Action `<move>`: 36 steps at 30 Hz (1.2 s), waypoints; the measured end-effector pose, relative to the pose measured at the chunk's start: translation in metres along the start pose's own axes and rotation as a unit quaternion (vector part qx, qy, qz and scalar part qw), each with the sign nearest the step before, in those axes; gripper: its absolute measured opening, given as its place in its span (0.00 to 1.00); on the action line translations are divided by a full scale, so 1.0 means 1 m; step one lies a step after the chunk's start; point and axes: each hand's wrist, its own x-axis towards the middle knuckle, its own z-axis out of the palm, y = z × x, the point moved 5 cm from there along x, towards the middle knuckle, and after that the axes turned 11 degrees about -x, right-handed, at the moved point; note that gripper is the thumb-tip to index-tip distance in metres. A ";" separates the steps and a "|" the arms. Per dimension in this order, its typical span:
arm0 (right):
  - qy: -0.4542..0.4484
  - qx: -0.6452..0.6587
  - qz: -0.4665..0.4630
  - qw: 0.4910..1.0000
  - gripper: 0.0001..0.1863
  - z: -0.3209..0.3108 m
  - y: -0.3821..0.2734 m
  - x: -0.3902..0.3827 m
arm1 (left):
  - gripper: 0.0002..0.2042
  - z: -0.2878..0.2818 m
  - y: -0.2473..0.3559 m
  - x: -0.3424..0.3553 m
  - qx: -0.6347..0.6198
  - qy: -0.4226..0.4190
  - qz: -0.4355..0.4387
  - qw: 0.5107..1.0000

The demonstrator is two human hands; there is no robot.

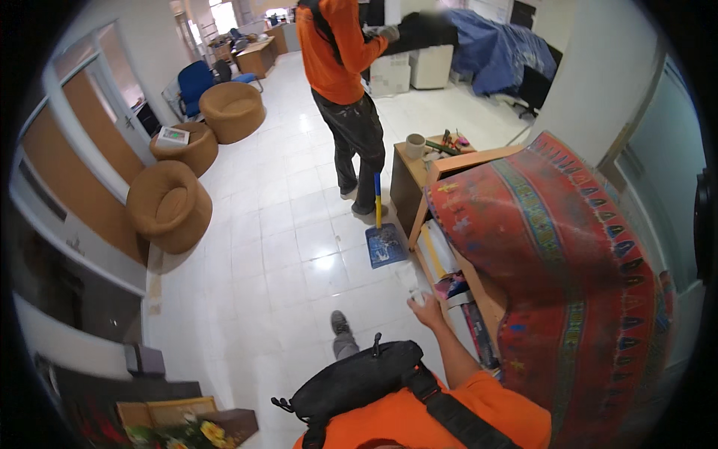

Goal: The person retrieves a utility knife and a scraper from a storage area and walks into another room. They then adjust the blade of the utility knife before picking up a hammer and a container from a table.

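Observation:
My right hand [426, 310] is low at my right side, closed on a small white object [416, 295] that I cannot make out clearly. It is beside an orange wooden shelf unit [485, 284] holding packets and rolls, with a red patterned mat [568, 254] draped over it. A blue dustpan [386, 247] with a blue and yellow handle stands on the floor just beyond the hand. My left hand is not in view.
A co-worker [333, 60] in orange stands ahead beside a desk [411, 187] with a mug and tools. Brown round armchairs [168, 206] line the left wall. A blue tarp [497, 49] covers things at back right. Flowers [209, 434] sit at lower left on the tiled floor's edge [247, 314].

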 end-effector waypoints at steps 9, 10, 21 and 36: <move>0.069 0.057 0.070 0.994 0.19 0.029 -0.120 0.142 | 0.17 -0.043 0.276 0.231 0.115 -0.084 0.206 0.968; 0.073 0.088 0.068 0.991 0.19 0.033 -0.128 0.159 | 0.17 -0.046 0.317 0.259 0.119 -0.096 0.247 0.957; 0.189 0.065 0.200 0.959 0.26 0.049 -0.111 0.347 | 0.17 0.117 0.700 0.287 -0.054 -0.097 0.203 0.973; 0.191 0.302 0.390 0.849 0.18 0.064 -0.093 0.517 | 0.18 0.371 1.024 0.304 0.210 -0.343 0.277 0.872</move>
